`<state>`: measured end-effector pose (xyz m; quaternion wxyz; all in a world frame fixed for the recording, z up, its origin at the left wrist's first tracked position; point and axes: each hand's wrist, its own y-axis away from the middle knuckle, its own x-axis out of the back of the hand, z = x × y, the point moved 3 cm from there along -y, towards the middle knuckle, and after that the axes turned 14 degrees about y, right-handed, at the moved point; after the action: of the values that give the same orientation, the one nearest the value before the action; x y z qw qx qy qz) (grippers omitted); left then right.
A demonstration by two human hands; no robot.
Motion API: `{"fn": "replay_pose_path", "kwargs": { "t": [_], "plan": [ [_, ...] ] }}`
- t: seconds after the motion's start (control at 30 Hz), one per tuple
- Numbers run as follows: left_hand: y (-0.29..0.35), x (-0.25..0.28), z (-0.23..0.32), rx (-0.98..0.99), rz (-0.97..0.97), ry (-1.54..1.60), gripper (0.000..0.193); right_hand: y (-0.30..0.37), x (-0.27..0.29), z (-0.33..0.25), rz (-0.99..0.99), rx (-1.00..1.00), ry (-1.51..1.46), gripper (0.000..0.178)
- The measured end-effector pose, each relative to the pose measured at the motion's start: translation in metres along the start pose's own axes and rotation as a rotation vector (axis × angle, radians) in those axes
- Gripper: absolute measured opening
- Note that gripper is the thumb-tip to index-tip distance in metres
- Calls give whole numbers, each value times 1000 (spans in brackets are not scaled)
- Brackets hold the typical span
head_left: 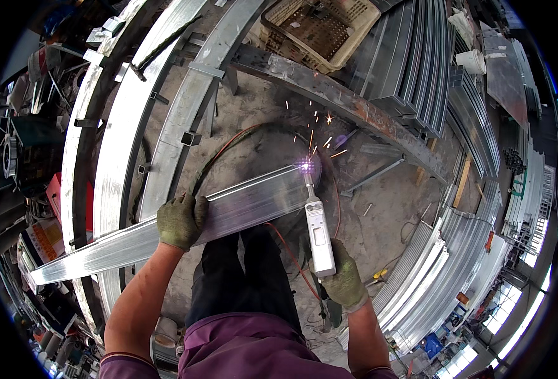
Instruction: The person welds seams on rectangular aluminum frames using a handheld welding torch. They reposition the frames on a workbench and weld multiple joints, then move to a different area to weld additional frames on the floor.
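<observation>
I see sparks (306, 167) where a white boxy tool (319, 237) meets a long silver metal bar (247, 208).
The green-gloved left hand (181, 222) grips the bar over silver metal rails (116, 170), likely to steady it; the green-gloved right hand (345, 280) holds the tool.

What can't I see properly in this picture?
In the head view:
Feet: hidden by the silvery metal beam.
Some fingers of the right hand: behind the white handheld torch.
Metal at the torch's nozzle: lost in glare.
Plastic crate: cut off by the top edge.

Grey floor (370, 243) with curved cable (241, 133), thin rod (367, 210)
</observation>
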<state>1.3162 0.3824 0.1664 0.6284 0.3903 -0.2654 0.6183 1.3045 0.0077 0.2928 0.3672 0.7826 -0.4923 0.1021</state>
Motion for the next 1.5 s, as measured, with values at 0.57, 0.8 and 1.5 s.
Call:
{"fn": "replay_pose_path", "kwargs": {
  "t": [0.57,0.8,1.5],
  "plan": [
    [-1,2,2,5,-21,12,37,2,1,2,11,10,23,52],
    [0,0,0,-12,-4,3,35,4,-1,5,-6,-11,0,55],
    [0,1,2,-19,12,6,37,7,1,-2,5,-47,-31,51]
  ]
}}
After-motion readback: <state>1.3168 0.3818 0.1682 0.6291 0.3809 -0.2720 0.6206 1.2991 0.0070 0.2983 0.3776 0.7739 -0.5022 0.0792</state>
